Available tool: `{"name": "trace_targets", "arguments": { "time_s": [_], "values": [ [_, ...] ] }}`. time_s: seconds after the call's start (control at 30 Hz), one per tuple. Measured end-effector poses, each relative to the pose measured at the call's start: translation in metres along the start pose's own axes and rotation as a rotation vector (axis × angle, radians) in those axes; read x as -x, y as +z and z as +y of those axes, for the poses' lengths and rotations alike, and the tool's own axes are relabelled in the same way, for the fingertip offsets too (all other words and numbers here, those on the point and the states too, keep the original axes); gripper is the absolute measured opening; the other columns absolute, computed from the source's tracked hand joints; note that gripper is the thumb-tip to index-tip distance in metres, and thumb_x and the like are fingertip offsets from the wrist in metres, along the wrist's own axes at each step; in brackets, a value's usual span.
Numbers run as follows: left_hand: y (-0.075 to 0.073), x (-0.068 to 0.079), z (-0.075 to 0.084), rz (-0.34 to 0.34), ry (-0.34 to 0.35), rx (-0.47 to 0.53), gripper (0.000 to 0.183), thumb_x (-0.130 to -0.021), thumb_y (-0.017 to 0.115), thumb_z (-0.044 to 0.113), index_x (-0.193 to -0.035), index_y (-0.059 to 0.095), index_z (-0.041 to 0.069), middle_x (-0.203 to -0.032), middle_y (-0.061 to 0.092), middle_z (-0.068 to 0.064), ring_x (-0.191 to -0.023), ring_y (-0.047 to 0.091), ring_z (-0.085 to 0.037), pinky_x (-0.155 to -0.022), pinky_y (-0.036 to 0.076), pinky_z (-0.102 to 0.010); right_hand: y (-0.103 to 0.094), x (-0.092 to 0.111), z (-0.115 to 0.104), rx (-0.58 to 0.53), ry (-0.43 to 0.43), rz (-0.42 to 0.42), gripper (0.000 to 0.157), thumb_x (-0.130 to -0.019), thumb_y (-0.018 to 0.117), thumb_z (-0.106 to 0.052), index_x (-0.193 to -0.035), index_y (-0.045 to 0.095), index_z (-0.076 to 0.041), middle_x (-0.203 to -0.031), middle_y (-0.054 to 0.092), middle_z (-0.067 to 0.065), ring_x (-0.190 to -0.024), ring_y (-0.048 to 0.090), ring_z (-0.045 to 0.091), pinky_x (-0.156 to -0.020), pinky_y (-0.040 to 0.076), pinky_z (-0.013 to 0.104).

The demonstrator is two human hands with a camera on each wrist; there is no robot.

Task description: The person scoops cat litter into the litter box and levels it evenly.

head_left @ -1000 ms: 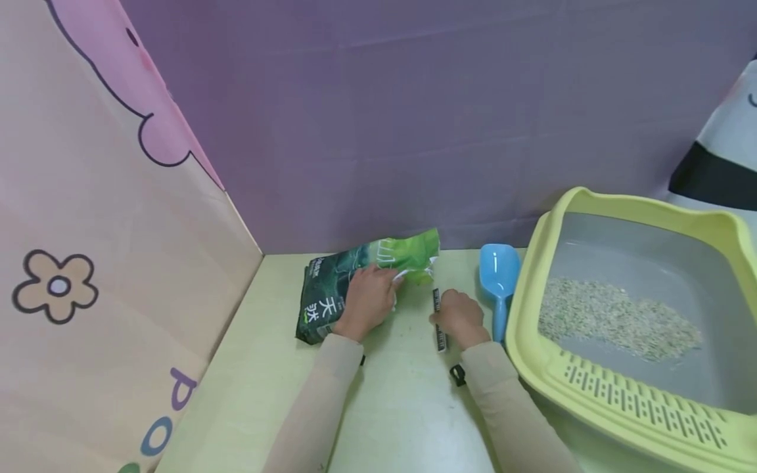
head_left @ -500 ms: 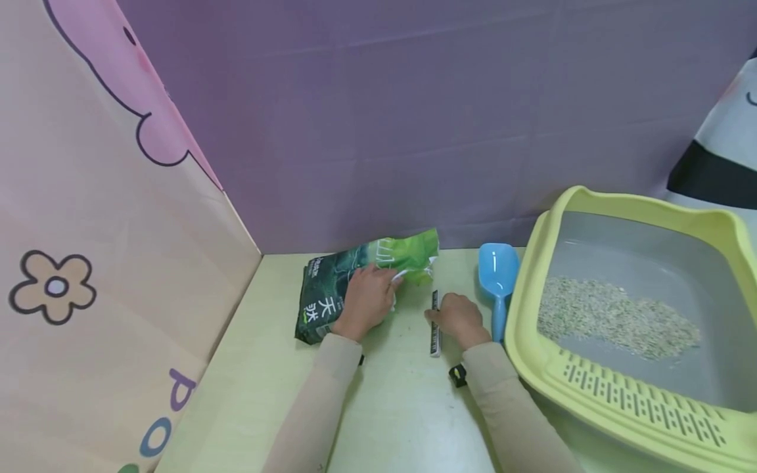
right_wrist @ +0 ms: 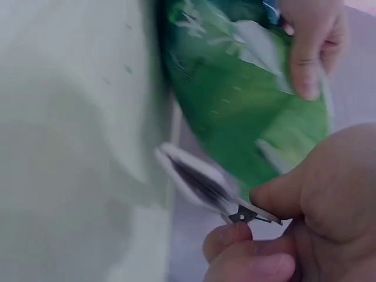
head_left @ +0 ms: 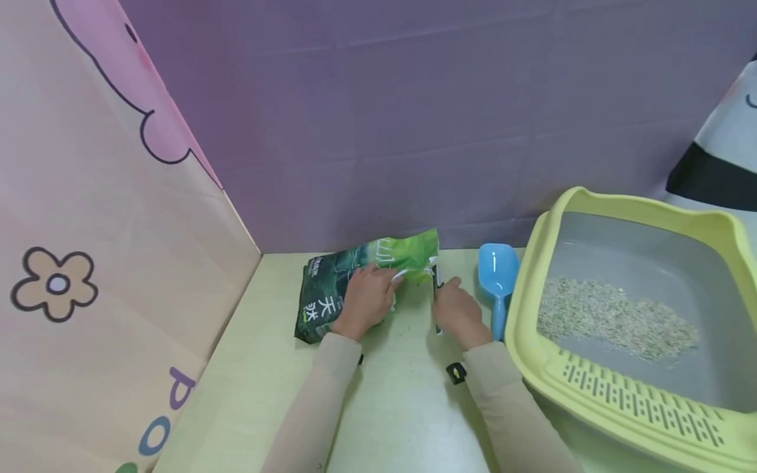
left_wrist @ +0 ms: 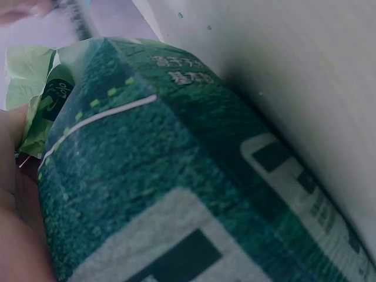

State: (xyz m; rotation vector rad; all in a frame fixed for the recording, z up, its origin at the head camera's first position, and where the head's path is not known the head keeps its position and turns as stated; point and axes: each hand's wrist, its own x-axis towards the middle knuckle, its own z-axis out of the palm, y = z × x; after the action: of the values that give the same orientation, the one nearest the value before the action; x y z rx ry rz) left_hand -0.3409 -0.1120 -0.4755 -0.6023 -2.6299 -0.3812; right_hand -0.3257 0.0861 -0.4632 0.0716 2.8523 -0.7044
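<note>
A printed bag (head_left: 319, 295), dark green fading to bright green at its mouth end, lies on its side on the table. My left hand (head_left: 363, 303) holds it across the top, thumb and fingers pinching its whitish edge (right_wrist: 258, 47). With my right hand (head_left: 460, 311) I pinch the metal levers of a long black-and-white bag clip (right_wrist: 197, 181). The clip's far end is right at the bag's light green end (head_left: 414, 253). In the right wrist view its long arms stand slightly apart beside the bag. The left fingertips are partly hidden in the left wrist view.
A blue scoop (head_left: 498, 269) lies to the right of my right hand. Beside it stands a large yellow-rimmed grey litter tray (head_left: 523, 305) with pale pellets (head_left: 615, 322) spread inside. A purple wall sheet (head_left: 384, 131) rises behind the table, and a printed sheet (head_left: 118, 230) at the left.
My right hand has swung the bag clip, first slightly towards me, then forward, so its far end now meets the bag's end. My left hand and the bag have stayed in place.
</note>
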Motion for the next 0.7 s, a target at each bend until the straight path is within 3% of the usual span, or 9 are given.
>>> {"name": "trace_targets", "arguments": {
  "time_s": [0.1, 0.23, 0.37, 0.53, 0.7],
  "values": [
    [0.000, 0.000, 0.000, 0.001, 0.003, 0.009, 0.034, -0.109, 0.047, 0.034, -0.085, 0.064, 0.018, -0.094, 0.076, 0.003, -0.090, 0.064, -0.022, -0.082, 0.049, -0.044, -0.013, 0.008, -0.006, -0.052, -0.009, 0.101, 0.062, -0.110, 0.032, -0.029, -0.149, 0.019, 0.018, -0.095, 0.067, 0.029, -0.080, 0.067, 0.038, -0.062, 0.055, 0.046],
    [0.000, 0.001, -0.001, 0.001, 0.010, 0.039, 0.033, -0.109, 0.048, 0.033, -0.089, 0.068, 0.017, -0.098, 0.077, 0.001, -0.091, 0.065, -0.023, -0.089, 0.052, -0.045, -0.027, 0.017, -0.009, -0.097, -0.040, 0.291, 0.044, -0.110, 0.038, -0.031, -0.126, 0.042, 0.009, -0.078, 0.061, 0.019, -0.061, 0.059, 0.031, -0.048, 0.044, 0.039],
    [0.000, 0.001, -0.002, 0.001, 0.012, 0.064, 0.031, -0.109, 0.049, 0.030, -0.093, 0.071, 0.014, -0.101, 0.078, -0.002, -0.093, 0.067, -0.024, -0.097, 0.052, -0.044, -0.036, 0.023, -0.011, -0.076, -0.167, 0.473, 0.036, -0.108, 0.049, -0.033, -0.120, 0.054, 0.001, -0.071, 0.061, 0.014, -0.055, 0.056, 0.028, -0.046, 0.039, 0.039],
    [0.001, 0.000, -0.001, 0.004, 0.008, 0.083, 0.030, -0.108, 0.050, 0.028, -0.096, 0.073, 0.012, -0.101, 0.078, -0.003, -0.093, 0.067, -0.025, -0.095, 0.052, -0.042, -0.040, 0.030, -0.017, -0.063, -0.410, 0.523, 0.032, -0.102, 0.061, -0.032, -0.124, 0.064, -0.009, -0.070, 0.065, 0.008, -0.052, 0.051, 0.022, -0.047, 0.037, 0.036],
    [0.004, -0.001, 0.000, 0.003, 0.003, 0.064, 0.030, -0.108, 0.050, 0.030, -0.098, 0.073, 0.013, -0.102, 0.078, -0.002, -0.091, 0.067, -0.024, -0.086, 0.053, -0.042, -0.043, 0.039, -0.021, -0.012, -0.448, 0.522, 0.022, -0.099, 0.066, -0.029, -0.111, 0.066, -0.012, -0.067, 0.064, 0.005, -0.048, 0.047, 0.018, -0.044, 0.034, 0.032]
  ]
}}
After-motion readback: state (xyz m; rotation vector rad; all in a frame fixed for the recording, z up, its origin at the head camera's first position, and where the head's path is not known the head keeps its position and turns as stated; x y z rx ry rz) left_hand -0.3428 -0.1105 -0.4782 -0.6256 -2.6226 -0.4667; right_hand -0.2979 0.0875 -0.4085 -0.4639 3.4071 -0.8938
